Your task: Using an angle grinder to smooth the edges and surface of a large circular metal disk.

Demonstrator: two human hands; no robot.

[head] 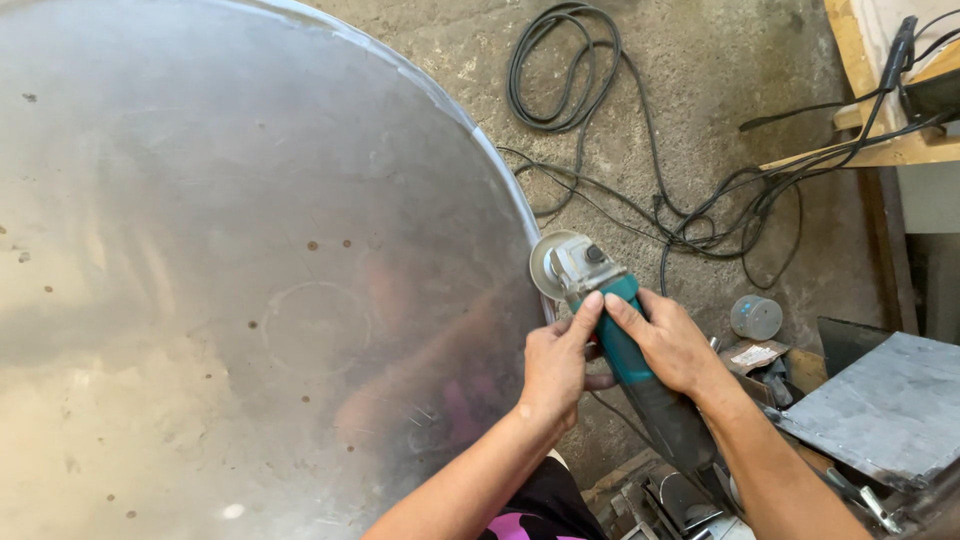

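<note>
A teal angle grinder (612, 325) is gripped by both hands, left hand (556, 366) and right hand (668, 345) closed round its body, its disc (548, 264) held against the right rim of a large round steel sheet (250, 270). A kickback could be caused if the disc catches the edge; the loose cables (690, 215) on the far floor could be snagged.

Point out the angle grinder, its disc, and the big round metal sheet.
angle grinder (622, 335): head view, on its teal body between both hands.
grinder disc (547, 265): head view, on the disc's face.
round metal sheet (250, 250): head view, on its bare shiny surface.
</note>
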